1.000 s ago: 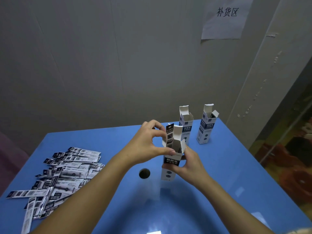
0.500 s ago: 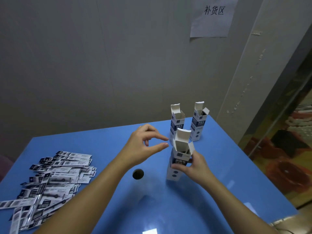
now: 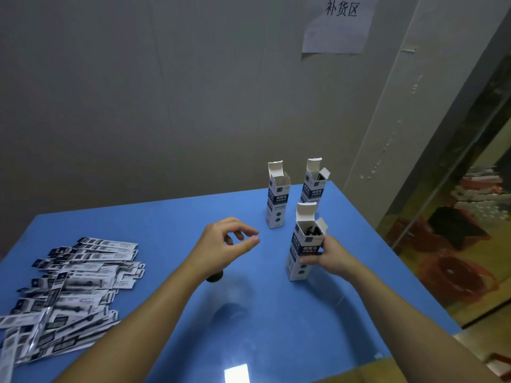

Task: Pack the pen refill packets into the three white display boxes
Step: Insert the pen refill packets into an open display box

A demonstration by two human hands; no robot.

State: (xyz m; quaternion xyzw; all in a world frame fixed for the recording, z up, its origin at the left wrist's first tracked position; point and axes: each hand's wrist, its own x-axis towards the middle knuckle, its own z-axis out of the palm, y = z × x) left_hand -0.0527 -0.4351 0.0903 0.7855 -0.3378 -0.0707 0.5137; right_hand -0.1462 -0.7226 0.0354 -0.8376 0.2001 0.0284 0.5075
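Note:
Three white display boxes stand upright with their top flaps open on the blue table (image 3: 276, 327). My right hand (image 3: 329, 257) grips the nearest box (image 3: 302, 244), which shows dark packets inside its mouth. The middle box (image 3: 277, 200) and the far box (image 3: 313, 183) stand behind it, untouched. My left hand (image 3: 226, 244) hovers empty to the left of the nearest box, fingers loosely curled, thumb and forefinger apart. A loose pile of pen refill packets (image 3: 69, 286) lies on the left part of the table.
A round dark hole (image 3: 214, 277) in the table sits under my left wrist. A grey wall with a paper sign (image 3: 338, 23) rises behind the table. The table's right edge drops to a floor with red bags (image 3: 453, 275).
One second ago my left hand pushed a packet into the nearest box. It has since let go and drawn back left, empty. The box in my right hand has shifted right, closer to the other two.

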